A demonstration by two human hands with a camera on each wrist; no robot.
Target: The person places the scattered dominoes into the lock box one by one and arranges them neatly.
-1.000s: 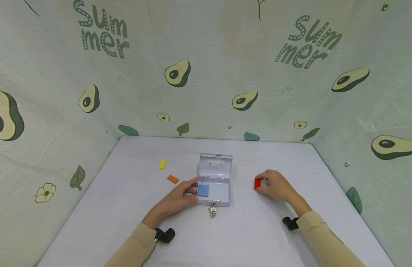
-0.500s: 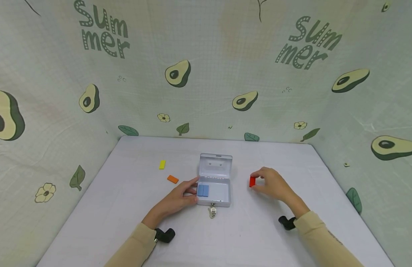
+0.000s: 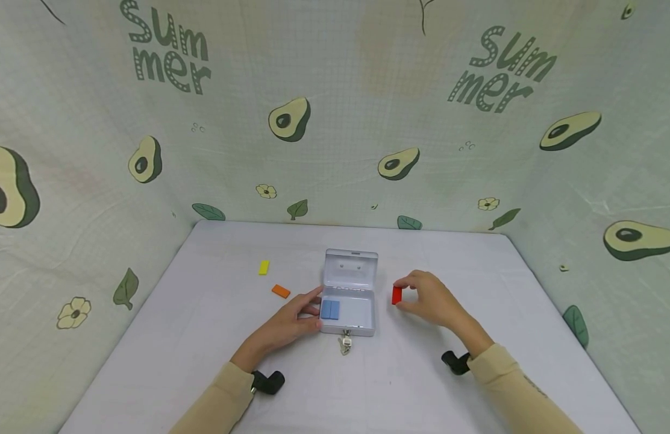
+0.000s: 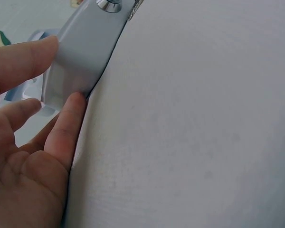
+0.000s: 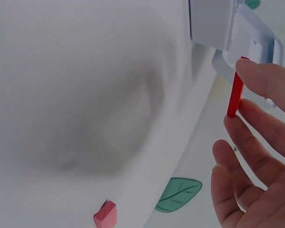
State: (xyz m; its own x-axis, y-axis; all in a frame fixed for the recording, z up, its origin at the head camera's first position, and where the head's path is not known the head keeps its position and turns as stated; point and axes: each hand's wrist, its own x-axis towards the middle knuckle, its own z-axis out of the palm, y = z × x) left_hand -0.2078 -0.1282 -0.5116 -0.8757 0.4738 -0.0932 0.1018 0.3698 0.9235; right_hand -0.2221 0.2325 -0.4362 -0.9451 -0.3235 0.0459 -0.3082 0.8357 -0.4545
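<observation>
A small pale cash box (image 3: 359, 310) stands with its lid (image 3: 350, 269) up and keys (image 3: 345, 344) hanging from its front lock. Two blue blocks (image 3: 329, 310) lie side by side in its left part. My left hand (image 3: 285, 322) rests against the box's left side, fingers extended; in the left wrist view the fingertips touch the box wall (image 4: 85, 52). Between thumb and fingertips, my right hand (image 3: 431, 299) pinches a red block (image 3: 397, 295) above the table, right of the box. The right wrist view shows the red block (image 5: 236, 92) edge-on.
Left of the box, an orange block (image 3: 281, 291) and a yellow block (image 3: 264, 267) lie on the white table (image 3: 389, 386). A pinkish-red block (image 5: 106, 216) shows low in the right wrist view. Printed cloth (image 3: 346, 120) hangs behind and at both sides.
My right hand has carried the red block leftward, closer to the box. My left hand and the box stay as they were.
</observation>
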